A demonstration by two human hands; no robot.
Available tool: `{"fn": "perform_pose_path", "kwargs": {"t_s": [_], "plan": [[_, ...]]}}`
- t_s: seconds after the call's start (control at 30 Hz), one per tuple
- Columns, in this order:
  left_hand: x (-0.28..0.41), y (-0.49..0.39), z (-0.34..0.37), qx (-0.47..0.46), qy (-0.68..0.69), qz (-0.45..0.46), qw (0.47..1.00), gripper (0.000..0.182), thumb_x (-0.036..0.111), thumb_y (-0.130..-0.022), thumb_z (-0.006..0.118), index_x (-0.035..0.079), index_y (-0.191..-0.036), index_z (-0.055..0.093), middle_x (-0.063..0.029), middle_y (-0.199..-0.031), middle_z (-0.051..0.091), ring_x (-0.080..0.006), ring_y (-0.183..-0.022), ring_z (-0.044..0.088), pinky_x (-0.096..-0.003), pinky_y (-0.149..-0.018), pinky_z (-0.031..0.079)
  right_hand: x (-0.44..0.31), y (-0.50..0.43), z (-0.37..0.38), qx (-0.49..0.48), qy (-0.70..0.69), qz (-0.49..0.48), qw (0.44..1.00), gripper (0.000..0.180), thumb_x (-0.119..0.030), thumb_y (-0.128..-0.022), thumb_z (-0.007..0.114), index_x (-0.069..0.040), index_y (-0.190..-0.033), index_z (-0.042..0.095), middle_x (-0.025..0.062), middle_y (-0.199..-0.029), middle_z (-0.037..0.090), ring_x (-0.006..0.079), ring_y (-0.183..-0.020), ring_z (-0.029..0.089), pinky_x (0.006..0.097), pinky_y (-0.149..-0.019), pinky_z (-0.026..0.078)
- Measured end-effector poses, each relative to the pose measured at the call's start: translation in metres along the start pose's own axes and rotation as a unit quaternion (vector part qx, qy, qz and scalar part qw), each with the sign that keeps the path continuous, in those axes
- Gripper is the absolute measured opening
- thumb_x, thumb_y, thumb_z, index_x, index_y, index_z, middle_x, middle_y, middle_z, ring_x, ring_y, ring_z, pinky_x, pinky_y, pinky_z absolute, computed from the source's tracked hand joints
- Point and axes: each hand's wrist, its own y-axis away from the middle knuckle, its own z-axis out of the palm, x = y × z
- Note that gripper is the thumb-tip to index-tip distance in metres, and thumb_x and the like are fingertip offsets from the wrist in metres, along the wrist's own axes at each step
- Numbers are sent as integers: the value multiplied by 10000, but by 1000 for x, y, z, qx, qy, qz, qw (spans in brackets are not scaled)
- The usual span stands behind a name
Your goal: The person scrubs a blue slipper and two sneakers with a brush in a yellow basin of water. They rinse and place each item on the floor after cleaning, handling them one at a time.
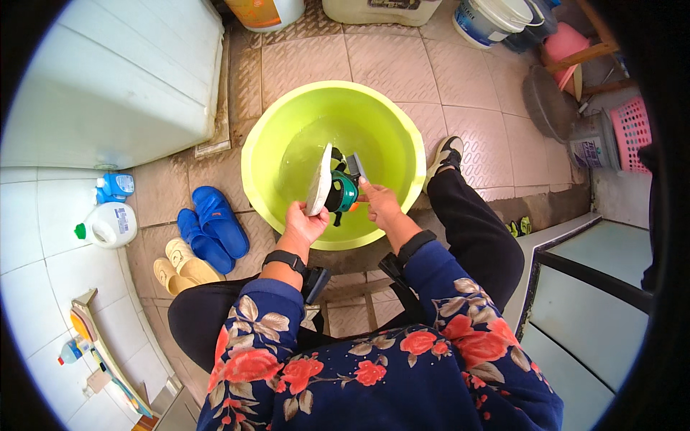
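A large lime-green plastic basin (pixel 259 134) holding water stands on the floor in front of me. My left hand (pixel 308 222) grips one end of a shoe with a pale sole (pixel 322 180), held on its side over the basin. The shoe's upper, green, black and white with an orange spot, faces right. In my right hand (pixel 380 203) is a scrubbing brush (pixel 356 166) with grey bristles, close against the shoe's upper. Whether the bristles touch it I cannot tell.
Blue slippers (pixel 221 223) and cream slippers (pixel 183 264) lie left of the basin, near a white detergent bottle (pixel 113 225). A white appliance or cabinet (pixel 118 81) stands upper left. Buckets (pixel 485 21) and a dark basin (pixel 547 102) are at upper right; a glass-panelled frame (pixel 585 291) is at lower right.
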Motion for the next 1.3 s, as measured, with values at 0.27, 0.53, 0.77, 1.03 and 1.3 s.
{"fn": "perform_pose_path", "kwargs": {"t_s": [0.27, 0.53, 0.77, 1.03, 1.3], "plan": [[-9, 21, -5, -1, -75, -78, 994, 309, 247, -825, 268, 5, -887, 450, -125, -683, 473, -204, -567, 472, -283, -478, 407, -23, 33, 25, -112, -149, -56, 981, 636, -274, -693, 699, -21, -1178, 374, 75, -777, 537, 91, -435, 389, 246, -349, 270], [-11, 35, 8, 5, -386, -34, 922, 303, 272, -861, 323, 43, -965, 490, -107, -840, 540, -185, -631, 516, -273, -544, 466, -40, 64, 59, -45, 71, -277, 957, 571, -12, -579, 634, -17, -1125, 467, 41, -817, 529, 115, -673, 506, 228, -624, 431], [10, 55, 26, -72, -355, -40, 931, 701, 634, -773, 325, 107, -1234, 314, -99, -1198, 403, -263, -1058, 440, -441, -883, 359, -40, 62, 57, -49, 146, -311, 938, 539, -13, -586, 617, -26, -1109, 485, 93, -919, 553, 158, -791, 539, 247, -700, 436], [6, 66, 31, -125, -168, -100, 973, 723, 666, -748, 328, 133, -1234, 368, -91, -1217, 435, -257, -1142, 392, -470, -946, 282, -8, 85, 76, -66, 199, -355, 911, 454, -23, -623, 592, -23, -1067, 497, 148, -881, 574, 190, -790, 560, 264, -715, 438], [0, 35, 24, -93, -248, 82, 961, 407, 221, -788, 577, 120, -1146, 411, -57, -1071, 528, -216, -981, 512, -409, -832, 413, -14, 88, 60, 0, 4, -264, 964, 492, -9, -708, 533, -18, -1172, 370, 94, -759, 569, 115, -562, 508, 226, -506, 416]]}}
